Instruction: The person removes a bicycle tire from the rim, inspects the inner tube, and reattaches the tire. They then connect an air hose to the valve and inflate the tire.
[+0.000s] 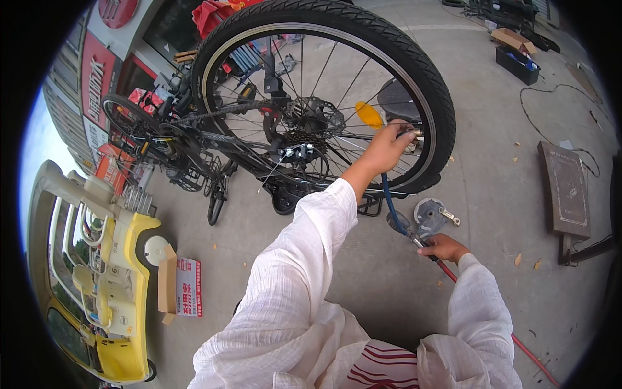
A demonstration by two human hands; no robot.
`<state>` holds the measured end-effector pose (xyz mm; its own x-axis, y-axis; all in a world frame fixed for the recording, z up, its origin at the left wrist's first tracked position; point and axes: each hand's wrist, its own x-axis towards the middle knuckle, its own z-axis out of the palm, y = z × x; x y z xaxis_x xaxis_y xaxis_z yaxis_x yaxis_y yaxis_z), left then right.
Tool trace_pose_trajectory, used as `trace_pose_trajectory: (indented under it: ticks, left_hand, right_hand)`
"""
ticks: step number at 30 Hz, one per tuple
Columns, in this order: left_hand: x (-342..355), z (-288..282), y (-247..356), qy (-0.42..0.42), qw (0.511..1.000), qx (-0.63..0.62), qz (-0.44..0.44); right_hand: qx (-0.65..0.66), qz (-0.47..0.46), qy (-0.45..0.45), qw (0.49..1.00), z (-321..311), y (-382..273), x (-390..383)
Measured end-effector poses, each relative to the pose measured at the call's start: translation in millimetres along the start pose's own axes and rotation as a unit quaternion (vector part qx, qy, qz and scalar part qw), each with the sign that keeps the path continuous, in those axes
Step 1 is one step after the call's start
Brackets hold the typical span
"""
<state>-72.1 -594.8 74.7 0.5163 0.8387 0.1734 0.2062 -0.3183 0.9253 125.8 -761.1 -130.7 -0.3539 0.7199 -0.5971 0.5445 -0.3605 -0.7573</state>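
Observation:
A bicycle wheel (435, 84) with a black knobbly tyre stands raised in front of me, its spokes, cassette (304, 137) and derailleur (298, 153) on show. At the inner side of the rim, my left hand (387, 150) pinches the metal air chuck (414, 133) on the end of a blue hose (389, 196). The valve itself is too small to make out. Lower right, my right hand (446, 249) is closed round the metal tyre inflator (418, 242), where the blue hose joins it. A red air hose (448, 271) leads away below that hand. An orange reflector (368, 115) sits among the spokes.
On the floor by the inflator lies a round metal part with a crank-like arm (448, 216). A brown board-topped stool (565, 188) stands right, a black toolbox (517, 65) far right. A yellow vehicle (133, 285) and cardboard box (167, 285) are left. More bicycles (133, 120) stand behind.

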Motion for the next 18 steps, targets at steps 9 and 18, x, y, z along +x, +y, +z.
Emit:
trace_pose_trajectory:
  ticks: [9, 18]
  left_hand:
    - [2, -1, -7, -0.006, 1.0, 0.008, 0.02]
    - [1, -1, -5, -0.008, 1.0, 0.012, 0.018]
  right_hand:
    - [0.018, 0.03, -0.008, 0.999, 2, -10, -6]
    - [0.037, 0.02, -0.011, 0.999, 4, 5, 5]
